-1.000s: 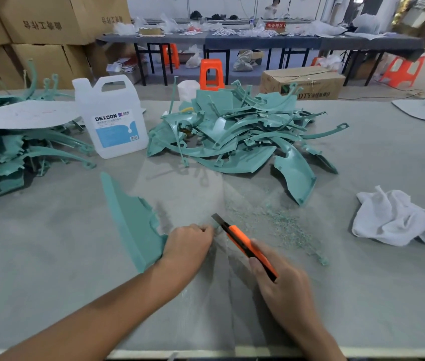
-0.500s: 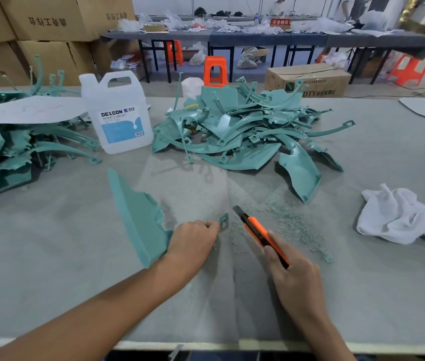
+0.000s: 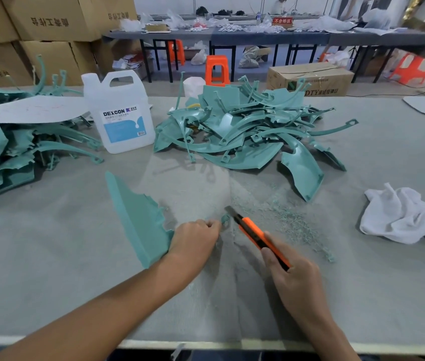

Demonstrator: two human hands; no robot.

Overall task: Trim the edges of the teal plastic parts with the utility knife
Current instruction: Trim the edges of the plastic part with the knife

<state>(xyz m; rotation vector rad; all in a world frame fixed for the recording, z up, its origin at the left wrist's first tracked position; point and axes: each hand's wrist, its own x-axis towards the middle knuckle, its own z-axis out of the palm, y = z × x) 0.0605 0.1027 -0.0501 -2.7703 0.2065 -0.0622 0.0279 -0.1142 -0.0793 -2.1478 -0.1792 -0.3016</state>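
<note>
Two hands in the shot, both busy. Left hand (image 3: 195,241) was curled around the near end of one teal part (image 3: 138,220), which stood on edge on the grey table (image 3: 50,256) right in front of the person, with a little tab poking out past the fingers. Right hand (image 3: 294,280) was wrapped around the single utility knife (image 3: 255,237), orange handle, blade out, tip just beside that tab. Couldn't tell if steel was actually touching plastic.

Two heaps of teal parts otherwise: one big tangle (image 3: 245,131) mid-table, way too jumbled to count, and another heap (image 3: 11,147) along the left edge under one grey sheet (image 3: 37,110). One white DEXCON jug (image 3: 123,118) sat between the heaps, one crumpled white rag (image 3: 404,217) lay off to the right, and one scatter of teal shavings (image 3: 284,217) was spread just right of the knife.
</note>
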